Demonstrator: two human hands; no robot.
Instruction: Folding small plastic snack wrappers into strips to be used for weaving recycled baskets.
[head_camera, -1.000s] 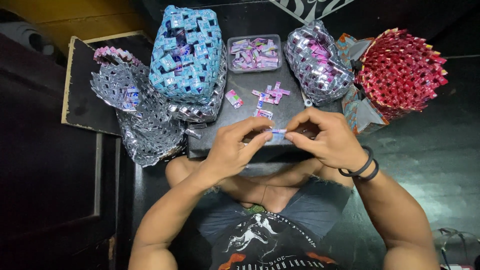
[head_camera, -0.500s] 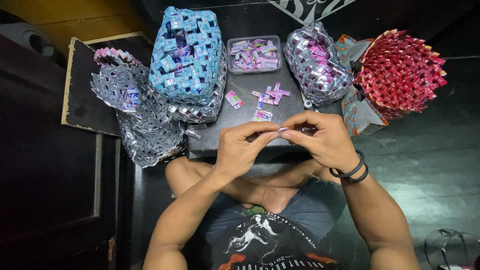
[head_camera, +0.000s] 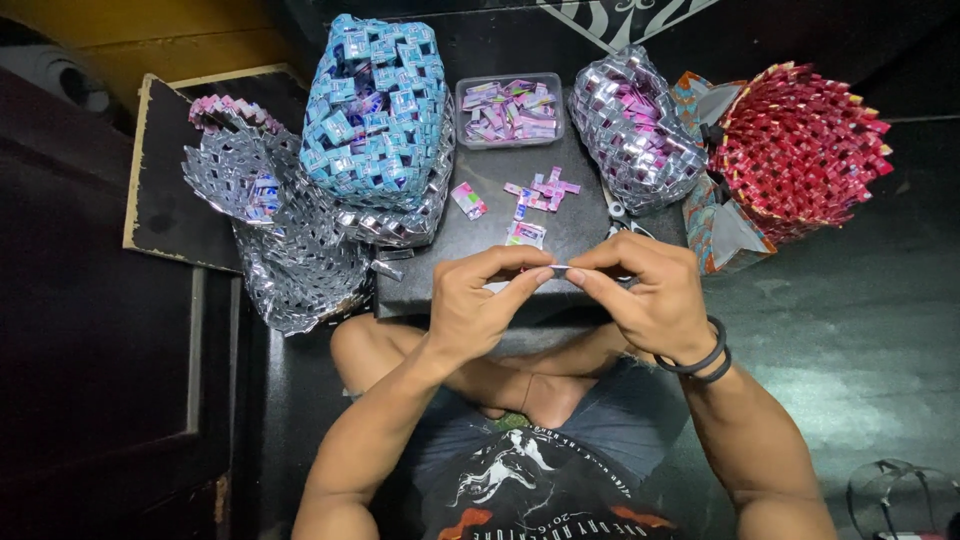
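My left hand (head_camera: 482, 303) and my right hand (head_camera: 640, 288) meet fingertip to fingertip over the near edge of a small dark table (head_camera: 500, 250). Between them they pinch a small folded foil wrapper strip (head_camera: 558, 268), mostly hidden by the fingers. Black bands circle my right wrist. Just beyond the hands lie loose folded wrapper pieces (head_camera: 538, 192), pink and silver, with one single piece (head_camera: 467, 200) off to the left.
A clear plastic tub (head_camera: 509, 109) of folded wrappers sits at the table's back. A blue woven bag (head_camera: 372, 110), a silver woven bag (head_camera: 632, 130), a red woven basket (head_camera: 800, 148) and a silver woven piece (head_camera: 280, 240) surround it. My crossed legs rest below the table.
Both hands have stayed together over the table's near edge, fingers shifting slightly on the small strip. The view has tilted a little; nothing on the table has moved.
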